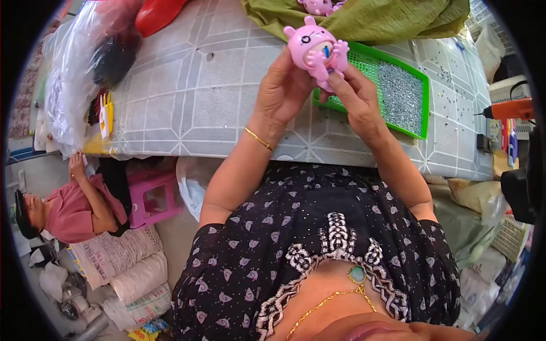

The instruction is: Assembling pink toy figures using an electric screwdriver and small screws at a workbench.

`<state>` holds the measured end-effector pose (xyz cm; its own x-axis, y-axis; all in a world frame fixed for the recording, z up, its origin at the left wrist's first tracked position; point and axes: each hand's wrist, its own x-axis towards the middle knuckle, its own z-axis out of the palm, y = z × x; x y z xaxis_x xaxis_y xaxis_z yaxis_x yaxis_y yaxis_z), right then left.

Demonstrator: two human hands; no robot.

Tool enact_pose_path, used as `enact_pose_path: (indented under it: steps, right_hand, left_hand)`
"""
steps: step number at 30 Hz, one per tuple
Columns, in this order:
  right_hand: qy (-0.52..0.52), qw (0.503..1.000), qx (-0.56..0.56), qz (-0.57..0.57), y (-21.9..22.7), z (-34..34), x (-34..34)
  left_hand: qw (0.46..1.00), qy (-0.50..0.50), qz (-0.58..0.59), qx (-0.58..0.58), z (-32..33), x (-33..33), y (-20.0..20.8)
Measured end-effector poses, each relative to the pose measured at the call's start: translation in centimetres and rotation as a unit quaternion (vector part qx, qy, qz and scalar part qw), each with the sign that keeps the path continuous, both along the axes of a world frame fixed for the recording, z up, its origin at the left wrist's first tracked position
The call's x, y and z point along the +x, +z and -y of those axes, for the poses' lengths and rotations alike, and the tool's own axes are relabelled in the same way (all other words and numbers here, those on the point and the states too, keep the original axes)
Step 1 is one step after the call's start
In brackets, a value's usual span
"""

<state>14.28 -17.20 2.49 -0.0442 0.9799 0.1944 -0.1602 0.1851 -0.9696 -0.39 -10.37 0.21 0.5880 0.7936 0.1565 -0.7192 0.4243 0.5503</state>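
Note:
A pink plastic toy animal (pixel 301 46) with small round ears is held up over the table between my two hands. My left hand (pixel 284 85) grips it from the left, the thumb along its side. My right hand (pixel 357 96) closes on its lower right part, thumb pressed near the bottom. A bit of blue shows at the toy's middle. Just behind my right hand sits a green perforated tray (pixel 425 108), with many small silvery screws (pixel 398 94) heaped at its right end.
An olive cloth sack (pixel 392 20) holding more pink toys (pixel 318 5) lies at the far edge. An orange power screwdriver (pixel 509 109) hangs at right. Clear plastic bags (pixel 74 74) cover the table's left end. A seated person (pixel 85 207) is at left by a pink stool (pixel 152 196).

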Motion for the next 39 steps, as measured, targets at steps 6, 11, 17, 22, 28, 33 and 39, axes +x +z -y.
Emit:
enact_pose_path:
  steps: [6,11,17,22,28,33,39]
  right_hand:
    - [-0.007,1.0,0.001,-0.027,-0.1,0.2,-0.1]
    - [-0.01,1.0,-0.006,-0.008,-0.4,-0.1,-0.7]
    - [-0.003,0.999,0.028,-0.016,-0.2,0.0,-0.3]
    - [-0.008,0.999,-0.002,-0.052,-0.2,0.1,-1.1]
    - [-0.004,0.999,0.0,-0.05,-0.1,0.0,-0.9]
    - [0.018,0.999,0.014,-0.024,-0.4,0.0,0.0]
    - [0.058,0.99,-0.048,-0.122,-0.7,-0.8,0.4]
  left_hand:
    - [1.0,0.025,0.006,0.008,0.1,0.1,0.2]
    - [1.0,-0.001,0.009,-0.014,-0.5,-0.2,-0.4]
    - [1.0,-0.002,0.017,0.009,-0.2,-0.2,-0.4]
    - [0.999,0.03,-0.006,-0.031,-0.3,-0.3,-0.8]
    - [0.998,0.055,-0.017,-0.017,0.1,0.2,-0.4]
    - [0.999,-0.019,-0.011,0.024,0.0,-0.3,-0.2]
    - [0.999,-0.011,0.037,-0.02,0.5,0.7,0.5]
